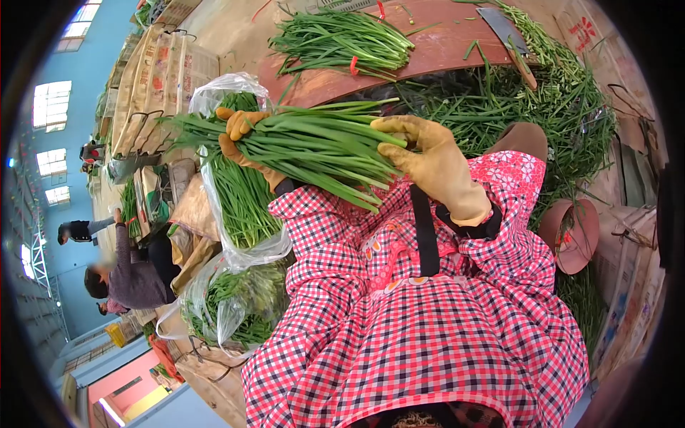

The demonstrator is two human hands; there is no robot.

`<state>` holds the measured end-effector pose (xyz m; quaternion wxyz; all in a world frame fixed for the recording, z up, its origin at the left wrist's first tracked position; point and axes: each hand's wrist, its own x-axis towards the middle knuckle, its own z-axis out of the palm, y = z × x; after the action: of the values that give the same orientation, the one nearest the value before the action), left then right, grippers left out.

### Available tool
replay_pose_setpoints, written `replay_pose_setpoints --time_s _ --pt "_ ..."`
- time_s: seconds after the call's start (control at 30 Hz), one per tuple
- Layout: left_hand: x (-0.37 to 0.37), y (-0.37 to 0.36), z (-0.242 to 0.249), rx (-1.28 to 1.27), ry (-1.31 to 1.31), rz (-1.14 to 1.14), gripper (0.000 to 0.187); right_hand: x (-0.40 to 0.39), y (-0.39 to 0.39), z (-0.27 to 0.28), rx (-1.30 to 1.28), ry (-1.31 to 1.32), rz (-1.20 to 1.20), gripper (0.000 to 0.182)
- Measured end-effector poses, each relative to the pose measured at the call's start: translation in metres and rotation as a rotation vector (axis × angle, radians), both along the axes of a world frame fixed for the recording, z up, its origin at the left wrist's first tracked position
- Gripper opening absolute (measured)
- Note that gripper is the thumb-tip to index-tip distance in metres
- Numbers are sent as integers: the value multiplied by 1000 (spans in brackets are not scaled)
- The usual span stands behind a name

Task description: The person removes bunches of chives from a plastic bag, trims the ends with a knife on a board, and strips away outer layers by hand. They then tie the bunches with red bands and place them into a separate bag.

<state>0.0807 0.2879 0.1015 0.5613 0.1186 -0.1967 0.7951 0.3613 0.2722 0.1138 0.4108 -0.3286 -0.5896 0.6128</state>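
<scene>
My left hand, in a tan work glove, is closed around a bunch of garlic chives held in front of my chest. The long green leaves spread out on both sides of the fist. At the right end of the bunch, the gloved thumb and finger of my right hand pinch a few of the stalks. Below my left hand, more chives lie in a clear plastic bag.
Tied bunches of chives with red bands rest on a reddish board. A wide-bladed knife lies at its right end. Loose chive trimmings heap up on my right, near a pink container. Another person works at left.
</scene>
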Motion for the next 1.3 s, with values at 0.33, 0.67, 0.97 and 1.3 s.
replay_pose_setpoints --time_s 0.33,0.67,0.97,1.3 --pt "-30 -4 -10 -343 217 29 28 70 27 -13 191 -1014 30 28" --pt "-40 -9 -17 -556 485 324 24 17 6 18 1022 -367 -259 50" --pt "-43 -28 -16 -723 463 427 19 28 20 17 979 -148 -113 50" --pt "-29 -25 -13 -777 446 366 13 -21 23 4 1137 -298 80 50"
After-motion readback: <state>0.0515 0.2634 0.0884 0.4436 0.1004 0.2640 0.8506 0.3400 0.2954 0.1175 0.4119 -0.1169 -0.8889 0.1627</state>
